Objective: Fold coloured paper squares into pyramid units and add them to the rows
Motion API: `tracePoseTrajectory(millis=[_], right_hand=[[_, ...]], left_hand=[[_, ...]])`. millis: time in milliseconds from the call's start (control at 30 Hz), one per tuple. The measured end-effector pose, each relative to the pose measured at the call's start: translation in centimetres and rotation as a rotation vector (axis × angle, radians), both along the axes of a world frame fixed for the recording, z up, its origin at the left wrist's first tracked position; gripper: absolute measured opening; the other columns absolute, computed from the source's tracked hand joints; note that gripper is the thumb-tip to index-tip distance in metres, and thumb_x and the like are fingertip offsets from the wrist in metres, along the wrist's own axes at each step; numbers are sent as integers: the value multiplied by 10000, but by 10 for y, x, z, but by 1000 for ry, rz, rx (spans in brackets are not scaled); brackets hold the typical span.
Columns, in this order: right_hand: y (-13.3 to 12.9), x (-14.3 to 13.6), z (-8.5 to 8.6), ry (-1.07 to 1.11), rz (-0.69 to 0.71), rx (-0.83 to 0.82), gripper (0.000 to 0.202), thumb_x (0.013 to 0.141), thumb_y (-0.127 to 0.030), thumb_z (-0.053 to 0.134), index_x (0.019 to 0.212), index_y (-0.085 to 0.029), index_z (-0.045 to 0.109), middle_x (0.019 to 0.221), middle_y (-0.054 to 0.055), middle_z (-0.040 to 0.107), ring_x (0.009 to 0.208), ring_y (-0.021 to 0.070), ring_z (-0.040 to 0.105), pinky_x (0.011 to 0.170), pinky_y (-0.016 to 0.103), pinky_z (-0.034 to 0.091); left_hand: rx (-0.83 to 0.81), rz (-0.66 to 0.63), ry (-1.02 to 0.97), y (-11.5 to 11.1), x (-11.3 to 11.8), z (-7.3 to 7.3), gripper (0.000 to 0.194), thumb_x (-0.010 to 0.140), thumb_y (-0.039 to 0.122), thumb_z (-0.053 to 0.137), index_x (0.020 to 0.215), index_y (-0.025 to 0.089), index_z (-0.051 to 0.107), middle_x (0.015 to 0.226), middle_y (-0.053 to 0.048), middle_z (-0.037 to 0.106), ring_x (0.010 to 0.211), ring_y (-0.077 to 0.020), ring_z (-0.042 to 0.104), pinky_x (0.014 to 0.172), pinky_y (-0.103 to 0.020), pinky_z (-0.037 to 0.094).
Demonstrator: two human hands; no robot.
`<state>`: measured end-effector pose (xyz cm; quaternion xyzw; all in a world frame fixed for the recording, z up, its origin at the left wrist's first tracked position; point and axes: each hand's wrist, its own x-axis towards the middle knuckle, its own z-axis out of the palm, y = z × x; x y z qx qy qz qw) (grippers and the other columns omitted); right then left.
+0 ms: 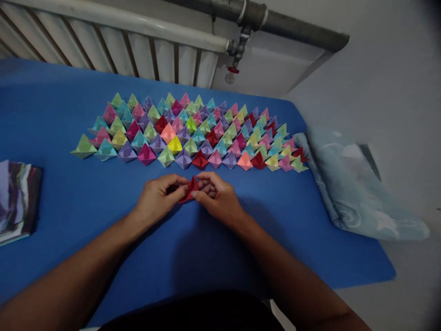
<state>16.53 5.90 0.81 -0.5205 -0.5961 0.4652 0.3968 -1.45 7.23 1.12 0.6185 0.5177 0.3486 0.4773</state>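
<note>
Between my two hands is a small red paper boat (191, 187), its pointed peak upright, held just above the blue table. My left hand (161, 193) pinches its left side with thumb and forefinger. On the right side, my right hand (217, 195) grips it with the thumb in front and curled fingers behind, which hide part of the paper. Beyond the hands, rows of folded paper boats (183, 157) in green, purple, pink, yellow, red and blue stand close together.
A stack of coloured paper sheets (20, 202) lies at the left edge of the blue table (82, 197). On the right a folded light blue blanket (358, 193) hangs partly over the edge. A white radiator (144, 53) and a pipe with a red-handled valve (233, 70) line the wall behind.
</note>
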Motion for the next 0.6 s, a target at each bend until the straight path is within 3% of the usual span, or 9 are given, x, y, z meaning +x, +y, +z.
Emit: tracePoseTrajectory(millis=[167,267,400,600], right_hand=[[-1,-3,-2,-70,-20,33,159,824,-220,539,961,-213,618,778,-21,646,656,103,619,623,223,497],[-2,-4,-3,-116,-17,86,173,835,-197,494,946,-205,627,773,-13,663,659,108,622,626,226,488],[-2,-4,-3,-266,-3,186,206,833,-188,488,955,-199,653,771,-3,662,695,122,610,663,240,477],[-3,-8,-4,-253,36,194,210,836,-185,482,964,-202,648,809,7,673,715,127,612,682,247,477]], left_hand=[[21,55,37,-1,2,0,235,785,415,627,834,209,730,748,-8,747,677,-165,676,633,-269,516],[20,51,82,-2,2,1,230,808,406,598,840,210,715,721,-8,729,653,-166,667,612,-268,511],[72,27,150,-3,3,1,265,803,377,601,987,223,714,850,-30,765,745,-191,703,674,-291,538],[181,-14,243,-3,3,3,195,812,331,577,884,238,733,849,-23,768,768,-191,698,744,-294,529]])
